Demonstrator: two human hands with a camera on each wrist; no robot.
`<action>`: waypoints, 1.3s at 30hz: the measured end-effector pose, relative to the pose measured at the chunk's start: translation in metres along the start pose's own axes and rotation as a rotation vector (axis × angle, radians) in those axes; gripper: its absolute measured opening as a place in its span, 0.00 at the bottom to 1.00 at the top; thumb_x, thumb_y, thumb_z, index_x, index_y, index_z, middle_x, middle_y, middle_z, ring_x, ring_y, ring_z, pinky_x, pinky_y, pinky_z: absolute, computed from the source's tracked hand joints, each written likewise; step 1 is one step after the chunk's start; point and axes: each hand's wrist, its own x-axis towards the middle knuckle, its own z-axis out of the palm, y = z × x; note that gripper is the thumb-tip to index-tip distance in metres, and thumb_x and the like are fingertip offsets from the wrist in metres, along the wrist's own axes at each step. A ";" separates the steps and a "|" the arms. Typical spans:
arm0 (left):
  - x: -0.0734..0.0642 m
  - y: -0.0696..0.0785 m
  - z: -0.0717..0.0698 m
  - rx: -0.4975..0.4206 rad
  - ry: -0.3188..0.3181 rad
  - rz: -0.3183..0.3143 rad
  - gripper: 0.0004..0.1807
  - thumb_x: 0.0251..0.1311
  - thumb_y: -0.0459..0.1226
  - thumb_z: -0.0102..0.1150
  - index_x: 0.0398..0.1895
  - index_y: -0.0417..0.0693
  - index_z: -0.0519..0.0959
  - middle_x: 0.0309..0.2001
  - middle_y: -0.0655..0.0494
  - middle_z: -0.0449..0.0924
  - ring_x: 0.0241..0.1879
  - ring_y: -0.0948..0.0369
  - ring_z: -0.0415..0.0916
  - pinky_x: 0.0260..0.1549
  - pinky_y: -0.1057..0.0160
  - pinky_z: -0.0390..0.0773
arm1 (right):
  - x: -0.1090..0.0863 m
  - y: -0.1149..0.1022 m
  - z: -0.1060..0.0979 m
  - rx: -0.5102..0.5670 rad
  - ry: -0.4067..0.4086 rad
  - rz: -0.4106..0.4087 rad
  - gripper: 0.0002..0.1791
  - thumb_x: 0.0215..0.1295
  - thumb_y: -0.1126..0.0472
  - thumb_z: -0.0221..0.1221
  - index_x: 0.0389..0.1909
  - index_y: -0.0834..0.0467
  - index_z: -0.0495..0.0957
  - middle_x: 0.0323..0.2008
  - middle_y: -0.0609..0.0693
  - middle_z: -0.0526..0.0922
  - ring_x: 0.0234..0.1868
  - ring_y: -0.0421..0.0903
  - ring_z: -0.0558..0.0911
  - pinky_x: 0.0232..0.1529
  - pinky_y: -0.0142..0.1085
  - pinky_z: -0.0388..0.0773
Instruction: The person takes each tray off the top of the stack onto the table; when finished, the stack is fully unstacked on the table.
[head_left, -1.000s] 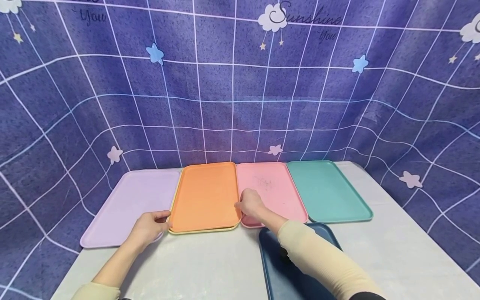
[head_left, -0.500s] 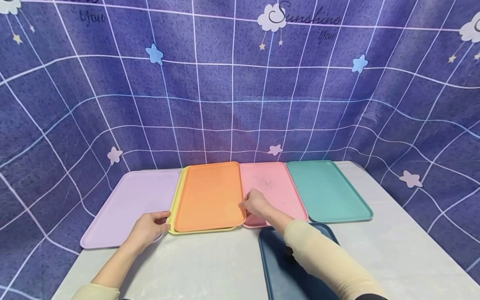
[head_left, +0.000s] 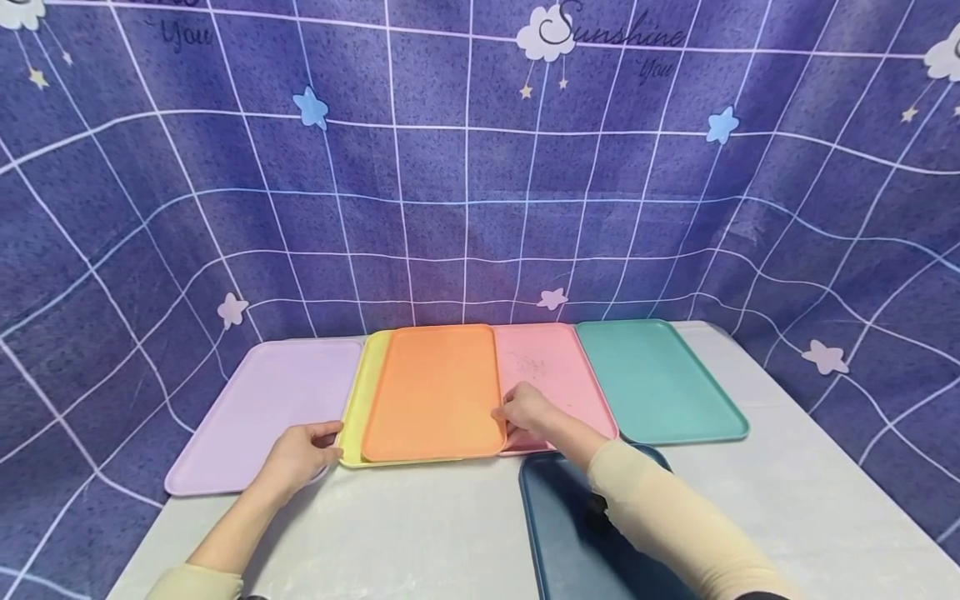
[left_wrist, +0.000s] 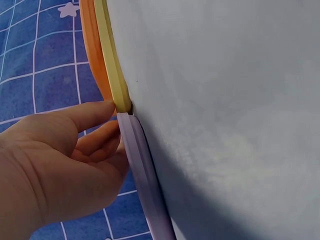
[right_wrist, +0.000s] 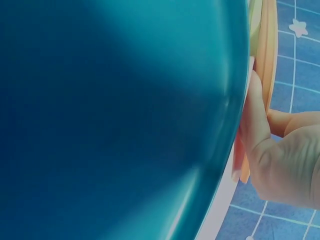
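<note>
My right hand [head_left: 525, 408] pinches the right edge of an orange tray [head_left: 438, 392] near its front corner. In the right wrist view the thumb and fingers of this hand [right_wrist: 285, 155] are on either side of the orange rim [right_wrist: 269, 60]. The orange tray overlaps a yellow tray [head_left: 367, 400] and the left part of a pink tray [head_left: 551, 367]. At the yellow tray's front left corner, my left hand [head_left: 300, 454] holds the edge between thumb and fingers. The left wrist view has this hand [left_wrist: 65, 160] beside the yellow rim [left_wrist: 114, 70] and a purple rim [left_wrist: 140, 170].
A purple tray [head_left: 270, 408] lies left of the yellow one. A green tray [head_left: 660, 383] stands to the right of the pink one. A navy tray [head_left: 562, 533] lies at the front under my right forearm. Behind the white table [head_left: 390, 533] hangs a blue gridded curtain [head_left: 465, 167].
The orange tray has slid right with my right hand, baring a yellow strip on the left and covering more of the pink tray. My left hand has stayed in place.
</note>
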 end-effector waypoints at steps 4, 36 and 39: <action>0.000 0.000 0.000 0.013 0.006 0.008 0.27 0.54 0.27 0.68 0.59 0.26 0.77 0.46 0.38 0.85 0.48 0.47 0.81 0.44 0.62 0.78 | -0.004 0.004 -0.006 0.033 -0.017 -0.001 0.07 0.67 0.72 0.61 0.29 0.69 0.76 0.20 0.58 0.82 0.20 0.49 0.83 0.24 0.44 0.85; 0.004 -0.006 0.002 0.041 -0.009 0.030 0.27 0.54 0.28 0.68 0.59 0.26 0.77 0.47 0.37 0.85 0.50 0.45 0.80 0.51 0.50 0.77 | -0.087 0.017 -0.016 0.267 -0.131 -0.083 0.10 0.73 0.69 0.55 0.37 0.73 0.81 0.27 0.57 0.86 0.28 0.47 0.87 0.29 0.43 0.86; 0.004 -0.007 0.002 0.038 -0.009 0.032 0.27 0.53 0.28 0.68 0.59 0.26 0.77 0.46 0.38 0.85 0.50 0.45 0.80 0.50 0.51 0.78 | -0.098 0.018 -0.015 0.279 -0.137 -0.084 0.10 0.74 0.68 0.55 0.37 0.73 0.81 0.27 0.55 0.86 0.27 0.46 0.86 0.28 0.42 0.86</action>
